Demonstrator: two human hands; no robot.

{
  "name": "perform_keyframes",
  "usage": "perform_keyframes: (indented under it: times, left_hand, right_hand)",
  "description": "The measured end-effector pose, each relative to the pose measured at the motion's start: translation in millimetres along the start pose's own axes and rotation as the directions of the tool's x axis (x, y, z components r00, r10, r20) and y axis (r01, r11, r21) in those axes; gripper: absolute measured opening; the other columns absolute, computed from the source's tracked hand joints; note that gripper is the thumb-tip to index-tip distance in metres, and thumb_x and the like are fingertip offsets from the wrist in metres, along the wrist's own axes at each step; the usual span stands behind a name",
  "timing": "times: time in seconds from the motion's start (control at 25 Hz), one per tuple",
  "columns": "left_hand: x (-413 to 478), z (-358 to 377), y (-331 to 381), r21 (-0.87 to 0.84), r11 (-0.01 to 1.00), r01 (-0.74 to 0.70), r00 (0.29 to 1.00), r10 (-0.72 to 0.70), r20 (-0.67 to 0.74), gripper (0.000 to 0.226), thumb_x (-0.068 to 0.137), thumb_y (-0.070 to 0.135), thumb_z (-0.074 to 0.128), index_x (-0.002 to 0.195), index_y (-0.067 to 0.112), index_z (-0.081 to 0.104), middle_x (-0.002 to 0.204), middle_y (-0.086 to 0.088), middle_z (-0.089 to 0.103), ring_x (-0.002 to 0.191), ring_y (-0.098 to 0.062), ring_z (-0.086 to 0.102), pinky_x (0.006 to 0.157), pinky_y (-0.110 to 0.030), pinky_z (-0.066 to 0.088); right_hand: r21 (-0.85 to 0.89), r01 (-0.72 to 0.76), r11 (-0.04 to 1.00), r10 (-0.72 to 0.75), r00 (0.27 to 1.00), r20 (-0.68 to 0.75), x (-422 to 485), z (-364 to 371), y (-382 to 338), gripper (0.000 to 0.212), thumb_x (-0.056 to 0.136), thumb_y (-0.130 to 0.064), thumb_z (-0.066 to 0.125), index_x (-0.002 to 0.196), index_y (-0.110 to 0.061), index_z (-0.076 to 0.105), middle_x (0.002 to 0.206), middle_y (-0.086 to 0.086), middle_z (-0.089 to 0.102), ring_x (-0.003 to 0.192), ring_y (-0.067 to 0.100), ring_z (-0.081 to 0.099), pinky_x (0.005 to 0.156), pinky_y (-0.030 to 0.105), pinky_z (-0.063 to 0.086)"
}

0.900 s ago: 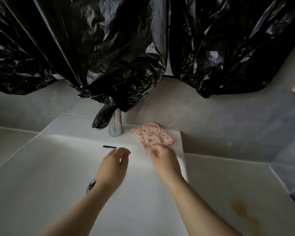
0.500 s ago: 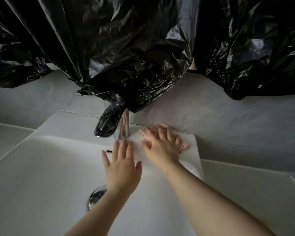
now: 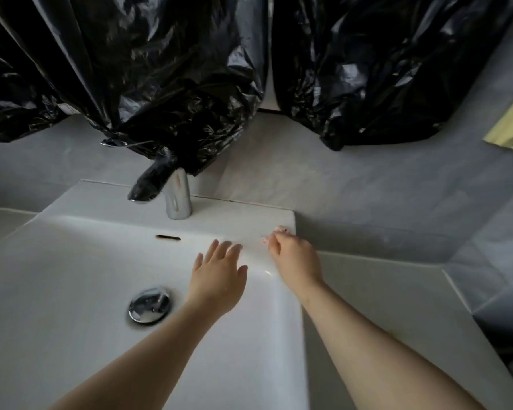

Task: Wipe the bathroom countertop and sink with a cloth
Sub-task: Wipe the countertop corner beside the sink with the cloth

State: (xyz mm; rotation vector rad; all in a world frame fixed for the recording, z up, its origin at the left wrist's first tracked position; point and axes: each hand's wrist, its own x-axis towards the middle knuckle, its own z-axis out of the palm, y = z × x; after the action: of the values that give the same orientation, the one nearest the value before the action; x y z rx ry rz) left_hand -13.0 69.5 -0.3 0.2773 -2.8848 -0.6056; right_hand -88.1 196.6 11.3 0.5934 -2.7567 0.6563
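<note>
Now pinches the cloth in the right hand's curled fingers, well right of the faucet at the sink's back corner; mostly hidden. Judged light, soft, limp: best gathered whole into the palm. Versus half a second back: no longer pressed flat beside the faucet, bunched up further right. Rests the left hand flat, fingers spread, empty, before the faucet.
</note>
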Motion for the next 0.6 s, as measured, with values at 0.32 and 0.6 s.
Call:
perform_keyframes:
  times: [0.32,0.6]
  left_hand:
    - [-48.3,67.2,150.3,-0.149,0.953,-0.265,0.964,0.267,-0.006,0.037,0.084,0.022,0.036,0.102,0.018,0.067,0.114,0.002,0.064,0.106,-0.023,0.058,0.088,-0.030,0.042]
    - [-80.0,164.3,129.5,0.219,0.976,-0.001,0.990,-0.030,0.139,0.054,0.089,0.036,0.032,0.133,0.010,0.048,0.142,-0.011,0.044,0.134,-0.030,0.036,0.105,-0.044,0.034]
  right_hand:
    - [0.157,-0.354,0.922,0.361,0.932,-0.018,-103.6,-79.9,175.6,0.032,0.096,-0.030,0.044,0.102,-0.012,0.071,0.103,0.014,0.071,0.099,0.035,0.063,0.077,0.037,0.049]
    - [-0.008,-0.307,0.952,0.304,0.937,0.174,-200.8,-66.8,294.6,0.052,0.090,-0.051,0.022,0.126,-0.029,0.052,0.141,0.000,0.045,0.135,0.023,0.035,0.105,0.032,0.029]
